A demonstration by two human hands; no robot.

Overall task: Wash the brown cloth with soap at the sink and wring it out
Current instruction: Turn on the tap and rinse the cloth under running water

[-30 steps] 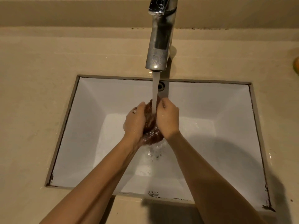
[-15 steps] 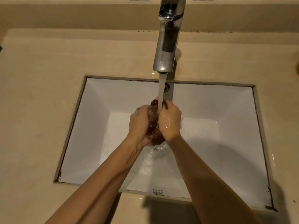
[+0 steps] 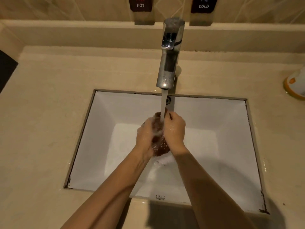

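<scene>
**Two hands squeeze one brown cloth under a running tap**

One beige tabletop (image 3: 41, 129) fills the view, with one white rectangular sink (image 3: 222, 129) set into its middle. One chrome tap (image 3: 168, 63) stands at the sink's 12 o'clock edge and pours a stream (image 3: 164, 103) onto the cloth. Two bare forearms enter from 6 o'clock. The left hand (image 3: 146, 138) and right hand (image 3: 175, 131) meet over the middle of the basin. Both hands are wet, with fingers curled round the cloth (image 3: 160, 147) from 9 and 3 o'clock. It is bunched between the palms and mostly hidden, with brown showing at top and bottom. Foamy water lies in the basin below it.

On the wall at 12 o'clock are two dark signs, cut off at the top: "HOT" (image 3: 140, 4) and "COLD" (image 3: 203, 5). At 3 o'clock an orange-and-white object (image 3: 295, 86) is cut by the frame edge, as is a dark shape (image 3: 6, 68) at 9 o'clock. A small mark (image 3: 160, 197) on the sink's near rim is too small to read.
</scene>
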